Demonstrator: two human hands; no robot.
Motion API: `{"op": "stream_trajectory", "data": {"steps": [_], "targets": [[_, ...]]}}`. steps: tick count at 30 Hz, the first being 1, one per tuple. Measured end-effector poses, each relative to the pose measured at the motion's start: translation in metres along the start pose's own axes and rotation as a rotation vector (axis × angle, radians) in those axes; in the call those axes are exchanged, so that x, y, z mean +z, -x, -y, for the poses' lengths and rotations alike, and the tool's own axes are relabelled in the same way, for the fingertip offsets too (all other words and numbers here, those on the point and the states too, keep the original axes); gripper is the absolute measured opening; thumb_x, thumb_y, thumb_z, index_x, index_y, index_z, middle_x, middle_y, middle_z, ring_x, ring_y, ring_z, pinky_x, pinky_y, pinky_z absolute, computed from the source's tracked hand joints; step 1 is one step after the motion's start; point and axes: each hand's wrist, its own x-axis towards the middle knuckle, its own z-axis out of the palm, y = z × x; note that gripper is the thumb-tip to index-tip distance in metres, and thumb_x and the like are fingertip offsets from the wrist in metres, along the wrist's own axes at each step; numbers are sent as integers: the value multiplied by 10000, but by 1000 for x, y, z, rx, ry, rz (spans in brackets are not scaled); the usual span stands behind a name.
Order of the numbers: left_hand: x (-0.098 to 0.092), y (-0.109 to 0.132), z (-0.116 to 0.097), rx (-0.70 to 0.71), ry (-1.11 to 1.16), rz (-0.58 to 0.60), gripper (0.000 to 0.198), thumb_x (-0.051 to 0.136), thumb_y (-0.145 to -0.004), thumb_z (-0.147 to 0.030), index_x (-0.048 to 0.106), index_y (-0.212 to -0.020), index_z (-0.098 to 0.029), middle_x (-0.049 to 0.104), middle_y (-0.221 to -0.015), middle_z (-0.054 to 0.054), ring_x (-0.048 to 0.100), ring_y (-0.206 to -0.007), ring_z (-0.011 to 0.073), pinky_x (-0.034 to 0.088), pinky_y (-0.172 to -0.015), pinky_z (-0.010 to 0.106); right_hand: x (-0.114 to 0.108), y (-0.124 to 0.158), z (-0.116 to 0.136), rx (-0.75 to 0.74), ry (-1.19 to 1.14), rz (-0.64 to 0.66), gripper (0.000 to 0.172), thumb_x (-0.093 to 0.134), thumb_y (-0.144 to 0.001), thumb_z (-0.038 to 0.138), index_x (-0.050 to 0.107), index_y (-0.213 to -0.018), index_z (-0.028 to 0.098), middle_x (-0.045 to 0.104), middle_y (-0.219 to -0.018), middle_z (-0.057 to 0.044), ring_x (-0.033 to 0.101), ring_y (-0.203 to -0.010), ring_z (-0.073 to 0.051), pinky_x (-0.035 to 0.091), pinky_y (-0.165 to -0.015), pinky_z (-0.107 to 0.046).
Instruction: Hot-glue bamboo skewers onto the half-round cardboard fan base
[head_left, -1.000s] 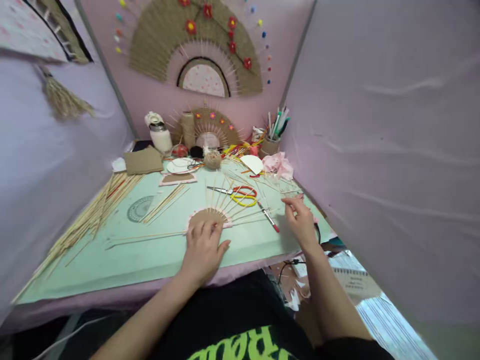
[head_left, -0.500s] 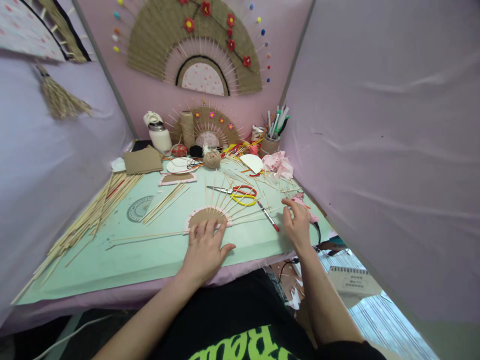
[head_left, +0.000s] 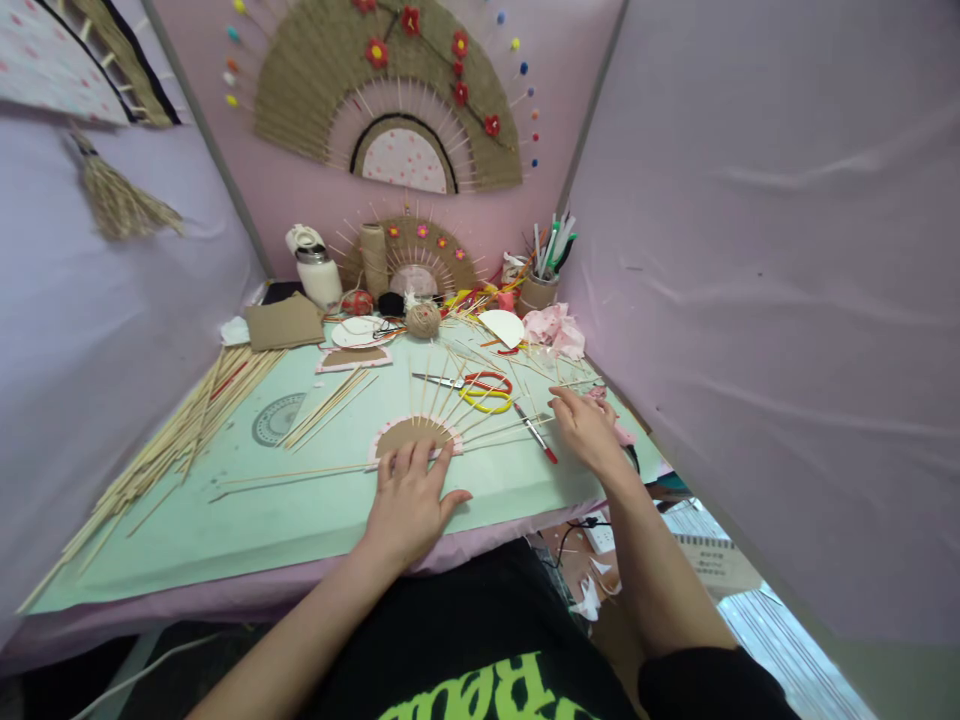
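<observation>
A half-circle of brown cardboard [head_left: 405, 436] with a pink-and-white edging lies near the front of the table. Thin wooden sticks [head_left: 444, 402] fan out from its curved side, and one long stick [head_left: 300, 472] reaches left from its base. My left hand [head_left: 411, 498] rests flat on the cardboard's lower part, fingers spread and thumb out to the right. Over the table to the right, my right hand [head_left: 589, 428] is beside the ends of the rightmost sticks, index finger and thumb pointing left and slightly apart. Nothing shows between them. Its other fingers are partly hidden.
Red-and-yellow-handled scissors [head_left: 484, 392] and a red-capped pen [head_left: 536, 434] lie between my hands. A pink glue gun [head_left: 624, 436] is partly behind my right hand. Leftward are a protractor [head_left: 279, 420] and a large stick pile [head_left: 161, 445]. Twine [head_left: 423, 319] sits at the back.
My right hand has moved left and slightly forward, closer to the stick ends. My left hand stays on the cardboard half-circle.
</observation>
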Motion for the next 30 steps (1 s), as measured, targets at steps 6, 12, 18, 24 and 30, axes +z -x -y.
{"op": "stream_trajectory", "data": {"steps": [6,12,18,24,30], "targets": [[0,0,0,0,2,15,566,552,-929,-517,547,-1420,-235,565,-1330,144,448,-1237,333,287,-1088,515,-1,-6,4,1,59,94,474,280,-942,306,660,-1213,224,758,-1039,-74,639,-1097,-260,200,-1116,-512],[0,0,0,1,-3,16,570,538,-935,-529,543,-1422,-234,567,-1330,140,449,-1230,327,281,-1089,510,-1,-10,5,12,42,138,486,269,-943,304,648,-1237,226,764,-1014,-73,641,-1109,-261,195,-1120,-517],[-1,0,-1,0,-10,19,567,532,-940,-521,539,-1424,-226,562,-1340,142,445,-1232,327,274,-1088,504,2,-14,4,6,6,102,478,294,-936,313,663,-1225,219,762,-1030,-92,641,-1104,-271,204,-1121,-518],[-1,0,-1,0,-10,21,564,528,-941,-518,532,-1425,-228,562,-1332,140,445,-1230,323,274,-1088,491,4,-15,3,-4,9,104,463,303,-943,302,664,-1220,223,768,-975,-80,648,-1088,-263,229,-1117,-515],[-2,0,-1,6,-8,22,572,534,-938,-520,527,-1431,-230,563,-1335,142,445,-1236,328,279,-1088,495,1,-15,8,18,5,137,461,300,-948,303,652,-1235,226,763,-1020,-90,641,-1111,-273,214,-1125,-530]]}}
